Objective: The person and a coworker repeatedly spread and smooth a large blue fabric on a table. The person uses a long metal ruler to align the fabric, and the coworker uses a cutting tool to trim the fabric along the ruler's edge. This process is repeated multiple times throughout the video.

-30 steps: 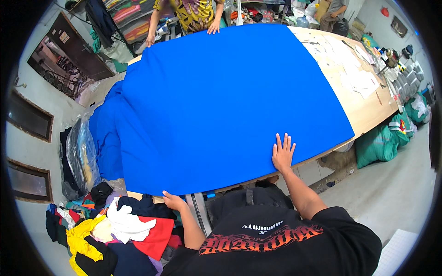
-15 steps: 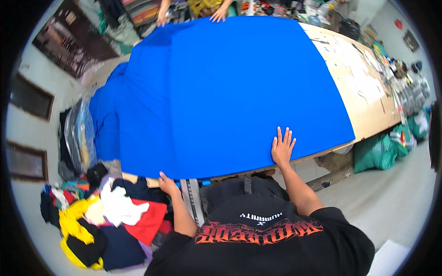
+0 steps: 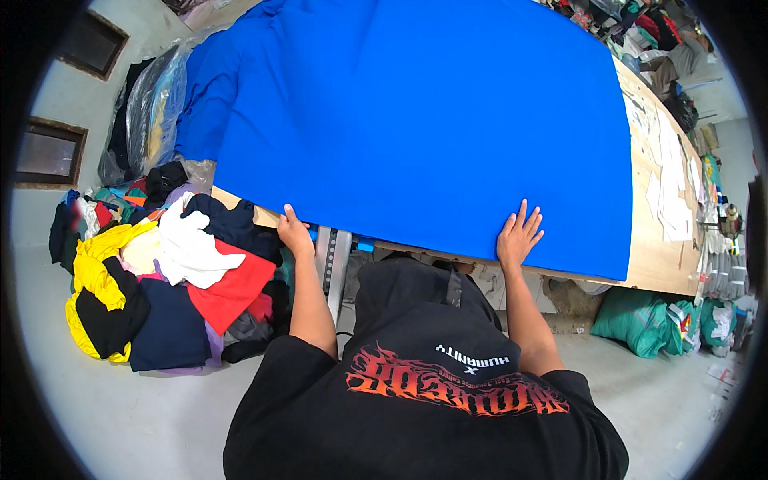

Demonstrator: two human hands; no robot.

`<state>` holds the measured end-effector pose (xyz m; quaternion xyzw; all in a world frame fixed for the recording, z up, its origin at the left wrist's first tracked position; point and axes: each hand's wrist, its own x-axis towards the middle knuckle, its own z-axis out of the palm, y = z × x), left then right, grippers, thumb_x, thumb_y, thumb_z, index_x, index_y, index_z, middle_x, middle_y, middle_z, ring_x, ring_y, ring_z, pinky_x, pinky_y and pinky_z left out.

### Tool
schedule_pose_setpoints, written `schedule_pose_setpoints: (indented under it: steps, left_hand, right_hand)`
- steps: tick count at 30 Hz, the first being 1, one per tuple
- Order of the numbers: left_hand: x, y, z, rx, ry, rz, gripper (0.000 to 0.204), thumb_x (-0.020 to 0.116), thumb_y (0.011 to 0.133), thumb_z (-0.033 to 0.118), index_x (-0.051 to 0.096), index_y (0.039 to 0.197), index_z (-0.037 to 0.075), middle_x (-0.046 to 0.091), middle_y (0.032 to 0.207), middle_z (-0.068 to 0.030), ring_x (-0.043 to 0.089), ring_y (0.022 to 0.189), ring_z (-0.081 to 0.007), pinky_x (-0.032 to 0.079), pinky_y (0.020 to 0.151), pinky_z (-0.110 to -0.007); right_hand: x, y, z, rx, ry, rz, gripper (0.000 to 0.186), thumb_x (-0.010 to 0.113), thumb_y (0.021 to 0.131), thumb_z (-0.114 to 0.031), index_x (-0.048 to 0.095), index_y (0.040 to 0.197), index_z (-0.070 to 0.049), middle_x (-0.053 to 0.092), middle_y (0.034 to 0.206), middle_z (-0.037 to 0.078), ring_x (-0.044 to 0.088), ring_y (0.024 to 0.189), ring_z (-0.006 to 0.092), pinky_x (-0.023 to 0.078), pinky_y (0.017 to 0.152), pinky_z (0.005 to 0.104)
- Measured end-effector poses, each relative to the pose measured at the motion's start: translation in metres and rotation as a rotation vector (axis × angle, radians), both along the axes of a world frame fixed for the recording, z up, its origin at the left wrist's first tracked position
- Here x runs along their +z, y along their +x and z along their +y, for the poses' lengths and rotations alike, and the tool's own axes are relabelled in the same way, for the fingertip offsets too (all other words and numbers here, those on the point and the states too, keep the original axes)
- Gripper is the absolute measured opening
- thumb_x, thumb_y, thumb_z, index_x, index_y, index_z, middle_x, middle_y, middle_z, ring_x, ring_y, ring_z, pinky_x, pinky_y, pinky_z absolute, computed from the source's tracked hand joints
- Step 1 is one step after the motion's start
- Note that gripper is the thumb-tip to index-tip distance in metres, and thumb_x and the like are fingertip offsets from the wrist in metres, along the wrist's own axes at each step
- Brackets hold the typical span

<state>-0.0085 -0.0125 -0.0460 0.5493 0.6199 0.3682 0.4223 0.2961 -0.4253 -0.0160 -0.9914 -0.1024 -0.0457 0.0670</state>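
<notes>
A broad sheet of bright blue fabric [image 3: 432, 120] covers most of the wooden table [image 3: 662, 260]. It lies smooth in the middle and wrinkled toward the left. At its near left edge my left hand [image 3: 295, 234] is closed on the fabric's border, with some fingers hidden. My right hand [image 3: 520, 236] rests flat on the fabric close to the near edge, right of centre, its fingers spread and nothing held.
White paper pieces [image 3: 670, 180] lie on the bare wood at right. A pile of mixed clothes [image 3: 164, 280] sits on the floor at left, near plastic-wrapped goods [image 3: 156, 108]. Green sacks [image 3: 632, 322] stand beside the table at right. A metal leg [image 3: 336, 264] rises below the fabric.
The view has shifted, so the table's far edge and another person's two hands there are out of sight. My right hand sits nearer the fabric's front edge; my left stays at the border.
</notes>
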Motion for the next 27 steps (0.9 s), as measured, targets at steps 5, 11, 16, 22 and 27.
schedule_pose_setpoints:
  steps: [5,11,16,22,27]
  left_hand:
    - [-0.018,-0.011,-0.001,0.083,-0.062,-0.122,0.052,0.057,0.108,0.042,0.069,0.079,0.0,0.06,0.065,-0.003,0.051,0.056,-0.0155,0.043,0.055,-0.036]
    - [-0.025,-0.027,0.001,-0.03,-0.037,0.232,0.055,0.054,0.106,0.046,0.072,0.092,-0.004,0.068,0.069,-0.0163,0.064,0.058,-0.0276,0.049,0.059,-0.044]
    - [-0.021,-0.013,0.009,-0.03,-0.076,0.278,0.054,0.056,0.105,0.045,0.07,0.094,-0.007,0.068,0.074,-0.0152,0.06,0.057,-0.0258,0.048,0.058,-0.042]
    - [-0.031,-0.006,0.007,-0.102,-0.123,-0.028,0.038,0.059,0.103,0.029,0.075,0.122,0.0,0.077,0.105,-0.0164,0.071,0.084,-0.0253,0.061,0.076,-0.038]
    - [-0.003,0.034,0.01,0.13,0.286,0.187,0.026,0.074,0.093,0.02,0.074,0.103,-0.004,0.074,0.107,-0.0237,0.07,0.088,-0.0341,0.062,0.079,-0.048]
  right_hand:
    - [-0.007,0.002,-0.007,0.011,-0.013,-0.056,0.058,0.04,0.111,-0.035,0.029,0.166,-0.023,0.021,0.173,0.02,0.017,0.16,0.0382,0.011,0.126,0.0627]
    - [0.01,0.001,-0.001,0.0,0.058,-0.009,0.058,0.041,0.11,-0.035,0.032,0.165,-0.023,0.021,0.172,0.02,0.017,0.16,0.0383,0.009,0.127,0.0625]
    - [0.014,-0.002,-0.001,-0.029,0.089,0.006,0.058,0.041,0.11,-0.035,0.032,0.166,-0.023,0.02,0.173,0.019,0.015,0.16,0.0373,0.007,0.127,0.0611]
    - [0.022,-0.002,-0.014,-0.015,0.054,-0.185,0.05,0.045,0.106,-0.035,0.047,0.153,-0.019,0.04,0.159,0.02,0.035,0.147,0.0444,0.023,0.118,0.0697]
    - [0.015,0.008,0.0,0.007,0.097,-0.089,0.057,0.043,0.109,-0.039,0.035,0.163,-0.023,0.027,0.17,0.018,0.022,0.158,0.0393,0.014,0.125,0.0652]
